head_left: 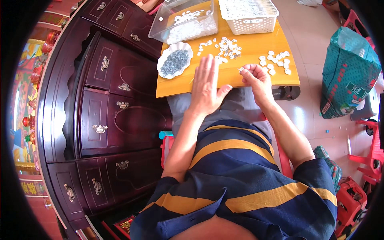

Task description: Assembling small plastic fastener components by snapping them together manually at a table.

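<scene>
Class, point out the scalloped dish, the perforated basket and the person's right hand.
Scalloped dish (pixel 161 62), head view: its left rim.
Perforated basket (pixel 253 27), head view: its near wall.
Right hand (pixel 259 81), head view: the middle of the hand.

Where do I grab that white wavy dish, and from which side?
Probably pinch the right rim of the white dish, bringing the left hand in from the right: the scalloped edge shows beyond the grey pieces, while the dark cabinet crowds its left.
</scene>
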`<action>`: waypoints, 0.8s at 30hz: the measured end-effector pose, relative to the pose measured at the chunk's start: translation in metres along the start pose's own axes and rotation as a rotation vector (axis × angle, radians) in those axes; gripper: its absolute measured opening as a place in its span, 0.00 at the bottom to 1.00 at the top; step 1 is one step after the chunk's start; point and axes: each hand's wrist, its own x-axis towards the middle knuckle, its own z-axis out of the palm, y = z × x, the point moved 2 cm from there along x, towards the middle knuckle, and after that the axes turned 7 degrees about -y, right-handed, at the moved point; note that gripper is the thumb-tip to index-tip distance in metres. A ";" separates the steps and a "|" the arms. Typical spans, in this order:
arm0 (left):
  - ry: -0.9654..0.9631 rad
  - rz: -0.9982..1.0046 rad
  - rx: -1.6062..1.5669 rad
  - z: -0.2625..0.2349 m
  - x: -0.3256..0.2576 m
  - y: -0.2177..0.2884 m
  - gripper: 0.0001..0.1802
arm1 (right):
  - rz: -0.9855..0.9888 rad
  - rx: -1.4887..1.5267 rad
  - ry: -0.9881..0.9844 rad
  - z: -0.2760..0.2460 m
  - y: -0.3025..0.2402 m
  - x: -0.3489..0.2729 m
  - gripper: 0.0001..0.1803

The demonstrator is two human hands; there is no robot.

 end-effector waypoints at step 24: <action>-0.268 -0.073 0.183 0.036 -0.030 0.001 0.53 | 0.015 0.013 0.036 -0.001 -0.001 0.003 0.05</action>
